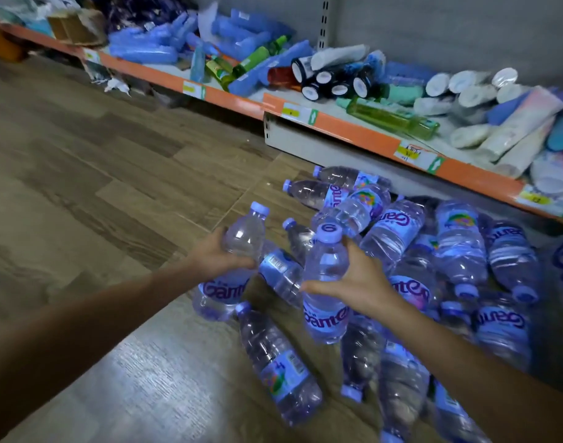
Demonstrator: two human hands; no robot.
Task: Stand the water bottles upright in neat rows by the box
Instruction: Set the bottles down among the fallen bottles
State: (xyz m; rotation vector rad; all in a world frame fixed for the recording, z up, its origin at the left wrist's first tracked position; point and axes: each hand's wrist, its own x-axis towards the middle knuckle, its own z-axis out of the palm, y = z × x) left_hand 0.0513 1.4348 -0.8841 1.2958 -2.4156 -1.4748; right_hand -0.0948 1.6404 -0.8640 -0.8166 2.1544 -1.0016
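Clear plastic bottles, one gripped in the left hand (216,254) and one in the right hand (353,279), are held cap-up over the pile (433,251), bare floor (114,193) lying nearer the left.

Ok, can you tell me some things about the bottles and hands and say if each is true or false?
1. Each hand holds a bottle. True: the left hand grips one bottle, the right hand another.
2. The held bottles point cap down. False: both caps are on top.
3. Many bottles lie in a pile on the floor. True.
4. The bottle caps are red. False: they look pale blue-purple.
5. The shelf is full of neat standing bottles. False: its things lie jumbled on their sides.
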